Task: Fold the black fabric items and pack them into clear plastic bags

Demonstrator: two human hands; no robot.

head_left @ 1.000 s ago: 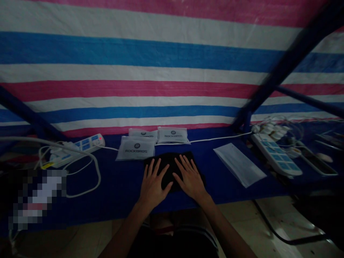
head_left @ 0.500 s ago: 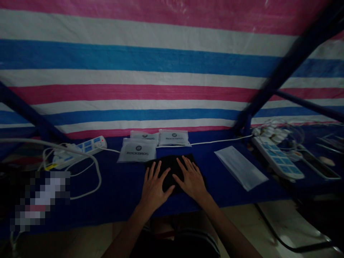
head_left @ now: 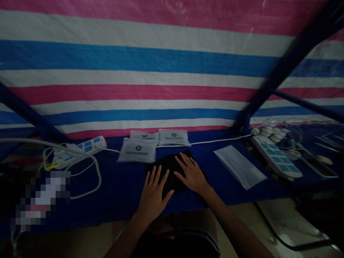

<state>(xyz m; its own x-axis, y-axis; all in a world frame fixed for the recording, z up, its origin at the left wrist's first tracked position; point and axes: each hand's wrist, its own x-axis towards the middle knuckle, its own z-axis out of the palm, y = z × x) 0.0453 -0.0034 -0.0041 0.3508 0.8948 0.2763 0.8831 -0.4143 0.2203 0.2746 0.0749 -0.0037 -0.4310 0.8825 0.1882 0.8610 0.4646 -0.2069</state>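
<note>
- Black folded cloth (head_left: 169, 172) sits mid-frame on the blue table cover (head_left: 107, 193), both hands on it!
- Left hand (head_left: 153, 195) open, fingers spread, lying flat on its near edge, no grip.
- Right hand (head_left: 191, 175) open too, flat across its right side.
- Just beyond, ROCKBROS pouches (head_left: 137, 150) to the upper left, white paper sleeve (head_left: 239, 166) to the right.
- Further out, a left power strip (head_left: 80, 150) and a right power strip (head_left: 276, 157).
- Behind everything, striped tarpaulin (head_left: 172, 71).

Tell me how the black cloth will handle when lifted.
The black cloth looks floppy, lying flat under the left hand and the right hand, so it will probably sag. It seems light for its size, and unlikely to roll.
</note>
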